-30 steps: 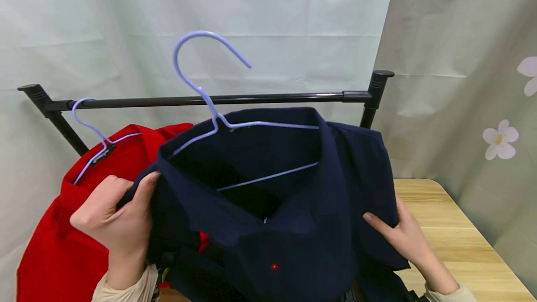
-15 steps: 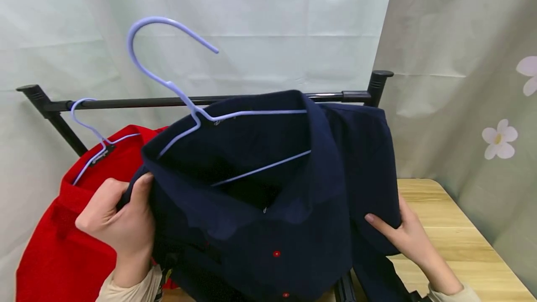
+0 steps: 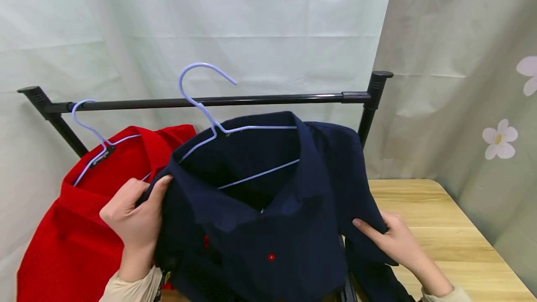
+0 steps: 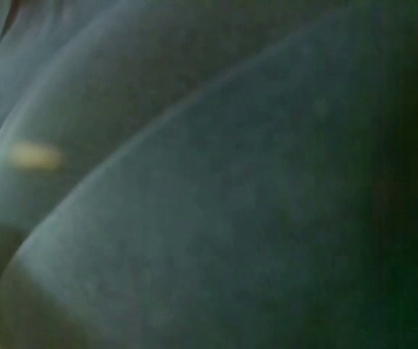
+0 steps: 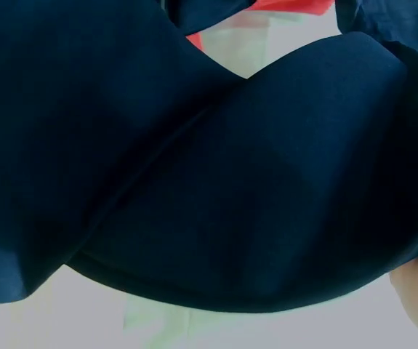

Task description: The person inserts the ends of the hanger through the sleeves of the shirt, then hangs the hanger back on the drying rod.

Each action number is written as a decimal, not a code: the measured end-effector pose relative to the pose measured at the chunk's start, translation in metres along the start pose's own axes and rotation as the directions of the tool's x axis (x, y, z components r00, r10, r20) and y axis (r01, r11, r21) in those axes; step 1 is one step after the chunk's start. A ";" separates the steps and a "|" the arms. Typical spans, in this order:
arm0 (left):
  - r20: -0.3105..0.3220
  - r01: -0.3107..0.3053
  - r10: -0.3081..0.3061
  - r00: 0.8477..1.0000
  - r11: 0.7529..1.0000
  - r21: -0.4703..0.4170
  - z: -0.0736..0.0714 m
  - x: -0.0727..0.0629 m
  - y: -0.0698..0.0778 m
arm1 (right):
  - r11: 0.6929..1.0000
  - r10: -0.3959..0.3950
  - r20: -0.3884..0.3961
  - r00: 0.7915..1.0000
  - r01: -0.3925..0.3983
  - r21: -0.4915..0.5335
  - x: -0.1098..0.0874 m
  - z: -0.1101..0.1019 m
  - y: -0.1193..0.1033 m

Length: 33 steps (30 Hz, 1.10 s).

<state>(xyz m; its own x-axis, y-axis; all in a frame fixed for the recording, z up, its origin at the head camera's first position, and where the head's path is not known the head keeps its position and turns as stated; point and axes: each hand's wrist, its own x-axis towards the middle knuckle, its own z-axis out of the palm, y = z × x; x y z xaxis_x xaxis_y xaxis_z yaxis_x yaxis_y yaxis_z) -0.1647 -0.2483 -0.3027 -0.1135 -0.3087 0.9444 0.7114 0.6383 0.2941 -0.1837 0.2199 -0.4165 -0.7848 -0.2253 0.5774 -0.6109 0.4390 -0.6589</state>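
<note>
A navy shirt (image 3: 268,232) with red buttons hangs on a lavender hanger (image 3: 202,65), whose hook is free and rises in front of the black rail. With thumb and curled fingers my left hand (image 3: 136,218) grips the shirt beside the collar. The right hand (image 3: 394,240) pinches the sleeve on the other side, thumb in front and the other fingers hidden behind the cloth. Dark blurred cloth (image 4: 194,203) fills the left wrist view. In the right wrist view, the navy sleeve (image 5: 267,189) covers most of the frame.
The black rail (image 3: 268,100) runs between two posts. A red shirt (image 3: 67,241) hangs at its left end on another lavender hanger (image 3: 86,126), partly behind my left hand. A wooden table (image 3: 444,236) lies at the right, with pale curtains (image 3: 268,17) behind.
The hanger's hook rose and swung left, then dropped and came back right, lower than before. My left hand has shifted right, and the right hand slightly left, with the navy shirt between them.
</note>
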 end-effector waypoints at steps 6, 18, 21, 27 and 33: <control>0.074 -0.031 0.027 0.997 0.998 0.054 0.002 -0.005 -0.011 | 1.000 -0.016 0.045 0.999 0.016 0.012 0.000 0.007 0.000; 0.184 -0.052 0.012 0.983 0.975 0.214 0.008 0.000 -0.003 | 1.000 0.007 0.083 0.997 -0.006 -0.014 0.002 0.015 -0.002; 0.197 -0.054 0.006 0.980 0.970 0.236 0.008 -0.001 -0.011 | 1.000 0.016 0.095 0.995 -0.015 -0.005 0.001 0.015 -0.001; 0.194 -0.025 -0.034 0.981 0.956 0.293 0.005 -0.003 -0.020 | 0.998 0.052 0.113 0.992 -0.049 -0.027 0.001 0.016 0.000; 0.150 0.005 -0.056 0.987 0.947 0.322 -0.001 -0.003 -0.024 | 0.995 0.067 0.101 0.993 -0.059 -0.083 0.003 0.017 0.002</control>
<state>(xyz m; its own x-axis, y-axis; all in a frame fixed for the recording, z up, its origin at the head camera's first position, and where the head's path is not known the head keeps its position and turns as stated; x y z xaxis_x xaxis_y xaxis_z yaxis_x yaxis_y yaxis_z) -0.1811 -0.2635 -0.3128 -0.2562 -0.2345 0.9378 0.4499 0.8297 0.3304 -0.1891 0.2057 -0.4244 -0.8307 -0.2819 0.4800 -0.5525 0.5224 -0.6495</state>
